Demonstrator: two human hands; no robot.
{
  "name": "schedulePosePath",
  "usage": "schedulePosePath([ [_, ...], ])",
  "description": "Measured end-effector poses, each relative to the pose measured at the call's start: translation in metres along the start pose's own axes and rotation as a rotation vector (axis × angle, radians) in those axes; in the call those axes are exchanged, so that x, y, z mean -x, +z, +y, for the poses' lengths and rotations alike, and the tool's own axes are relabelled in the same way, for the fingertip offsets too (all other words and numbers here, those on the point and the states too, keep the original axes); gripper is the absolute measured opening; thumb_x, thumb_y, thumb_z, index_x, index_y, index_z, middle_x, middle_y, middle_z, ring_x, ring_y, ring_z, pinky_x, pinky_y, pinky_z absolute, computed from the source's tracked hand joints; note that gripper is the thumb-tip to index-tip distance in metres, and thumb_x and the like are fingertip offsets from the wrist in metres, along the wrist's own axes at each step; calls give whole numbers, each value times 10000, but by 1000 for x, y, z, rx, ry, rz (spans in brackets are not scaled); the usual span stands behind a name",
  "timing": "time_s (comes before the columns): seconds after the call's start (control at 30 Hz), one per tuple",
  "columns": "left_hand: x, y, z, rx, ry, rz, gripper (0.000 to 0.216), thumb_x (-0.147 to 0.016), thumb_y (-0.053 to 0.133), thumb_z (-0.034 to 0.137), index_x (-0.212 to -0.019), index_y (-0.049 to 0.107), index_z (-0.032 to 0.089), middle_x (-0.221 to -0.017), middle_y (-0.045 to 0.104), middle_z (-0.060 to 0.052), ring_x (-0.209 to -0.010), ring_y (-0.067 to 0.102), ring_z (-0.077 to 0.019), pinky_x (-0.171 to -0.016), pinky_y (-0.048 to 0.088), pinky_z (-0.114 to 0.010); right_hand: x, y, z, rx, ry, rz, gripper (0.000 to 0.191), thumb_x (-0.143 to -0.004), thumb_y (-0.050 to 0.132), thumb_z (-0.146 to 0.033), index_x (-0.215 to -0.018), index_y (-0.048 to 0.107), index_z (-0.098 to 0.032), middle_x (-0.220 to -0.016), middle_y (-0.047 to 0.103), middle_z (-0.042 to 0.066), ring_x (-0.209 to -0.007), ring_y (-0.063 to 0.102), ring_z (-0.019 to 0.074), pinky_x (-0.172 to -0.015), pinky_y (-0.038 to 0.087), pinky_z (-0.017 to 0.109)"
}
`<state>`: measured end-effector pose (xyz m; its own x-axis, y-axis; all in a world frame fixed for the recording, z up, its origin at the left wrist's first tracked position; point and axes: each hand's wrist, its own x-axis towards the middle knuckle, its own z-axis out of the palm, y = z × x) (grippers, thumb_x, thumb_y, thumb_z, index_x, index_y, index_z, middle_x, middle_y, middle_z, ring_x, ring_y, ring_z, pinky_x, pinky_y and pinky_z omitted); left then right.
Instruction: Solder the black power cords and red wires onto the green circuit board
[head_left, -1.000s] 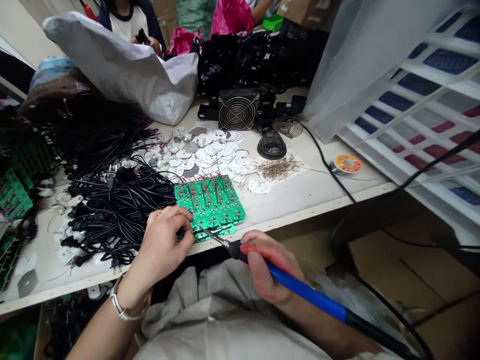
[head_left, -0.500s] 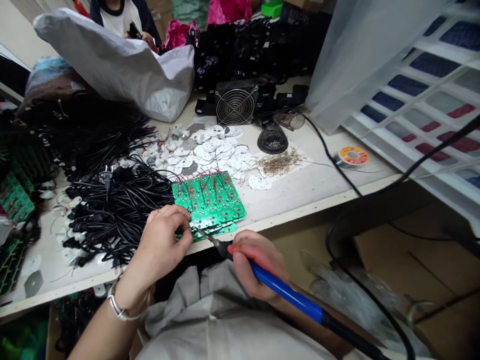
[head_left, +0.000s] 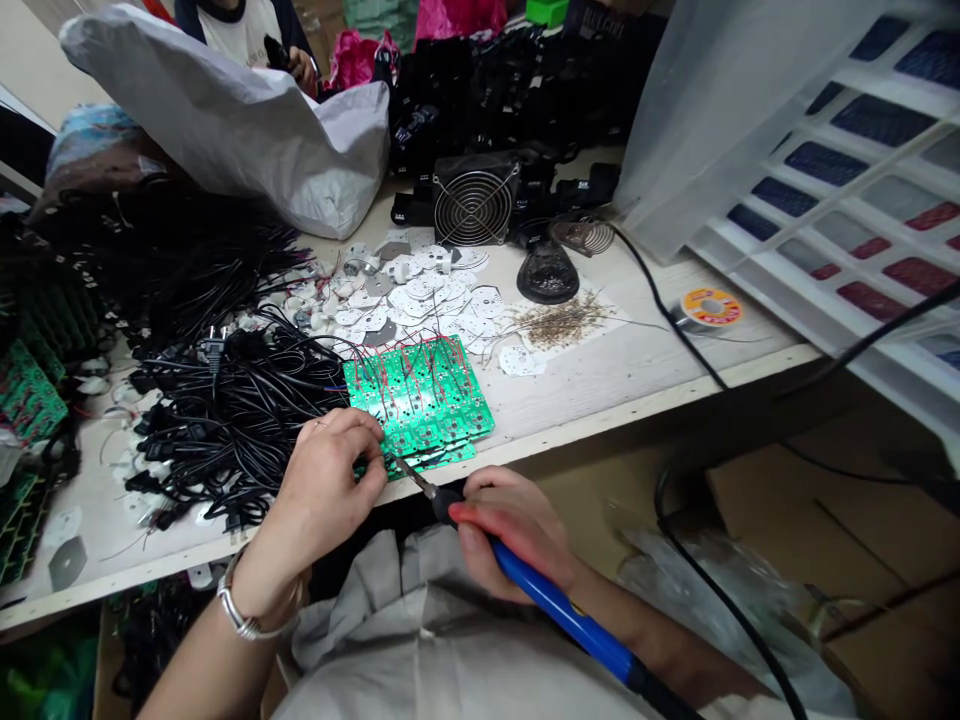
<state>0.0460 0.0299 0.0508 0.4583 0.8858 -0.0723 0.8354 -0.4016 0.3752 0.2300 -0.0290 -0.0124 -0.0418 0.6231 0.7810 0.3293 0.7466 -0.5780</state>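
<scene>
Green circuit boards (head_left: 427, 385) lie in a low stack at the table's front edge, with thin red and black wires standing up from the top one. My left hand (head_left: 334, 470) is at the boards' near left corner, its fingers curled in a pinch; what they hold is hidden. A blue-handled soldering iron (head_left: 559, 605) is in my right hand (head_left: 514, 530), gripped like a pen. Its metal tip meets the board's near edge, close to my left fingertips. Black power cords (head_left: 247, 410) with plugs are heaped left of the boards.
Behind the boards are white discs (head_left: 427, 295), a small fan (head_left: 475, 203), a soldering iron stand (head_left: 547, 275) and brown clippings (head_left: 559, 322). A solder spool (head_left: 707, 308) sits right. A white sack (head_left: 247, 130) and plastic crate (head_left: 810, 190) flank the table. Another person's hand (head_left: 304, 72) shows behind.
My right hand and the soldering iron's handle have shifted slightly left, while the tip stays at the board's near edge. My left hand stays pinched in nearly the same place.
</scene>
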Motion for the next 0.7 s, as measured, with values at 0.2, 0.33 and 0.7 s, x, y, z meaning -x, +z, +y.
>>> schedulePosePath([
  [0.2,1,2,-1,-19,-1,1,132,-769,494,129,-667,565,175,-943,650,-48,-917,569,-207,-826,402,-386,0,0,0,16,-35,-14,279,-759,485,-56,-1003,537,-182,-519,594,-32,-410,550,115,-508,578,270],
  [0.33,1,2,-2,-17,2,2,128,-766,498,129,-666,562,176,-939,648,-48,-919,569,-210,-826,403,-392,1,-1,0,11,-33,6,276,-772,481,-71,-1012,546,-190,-522,595,-34,-415,547,117,-501,581,270],
  [0.7,2,2,-2,-30,21,8,132,-748,508,110,-650,560,181,-929,644,-52,-881,555,-197,-836,422,-379,9,-7,5,18,64,80,281,-797,488,-96,-1026,583,-228,-582,622,-33,-495,588,135,-562,592,292],
])
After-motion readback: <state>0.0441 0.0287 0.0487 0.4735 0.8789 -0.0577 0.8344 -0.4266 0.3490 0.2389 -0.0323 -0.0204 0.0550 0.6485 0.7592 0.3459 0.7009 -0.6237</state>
